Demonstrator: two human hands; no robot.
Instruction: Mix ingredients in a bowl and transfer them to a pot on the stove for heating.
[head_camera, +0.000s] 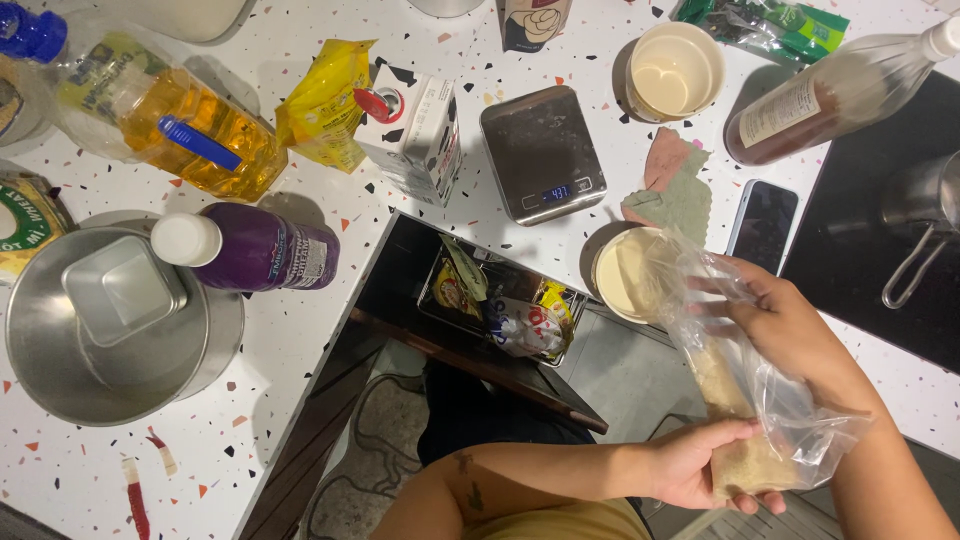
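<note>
White carton (412, 130) standing by yellow pouch (325, 100); scale screen (553, 191) glowing blue; dark phone (762, 225) lying right; clear bag (745, 390) in both hands.

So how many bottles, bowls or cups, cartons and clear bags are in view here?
Bottles: 3 (oil bottle, purple bottle, brown bottle)
Bowls or cups: 3 (metal bowl, cream cup, cream bowl)
Cartons: 1 (milk carton)
Clear bags: 1 (plastic bag)
Total: 8

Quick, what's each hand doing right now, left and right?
Left hand: closed around the bottom of the plastic bag, which holds something tan.
Right hand: fingers spread behind the bag's top; a firm grip cannot be told.
</note>
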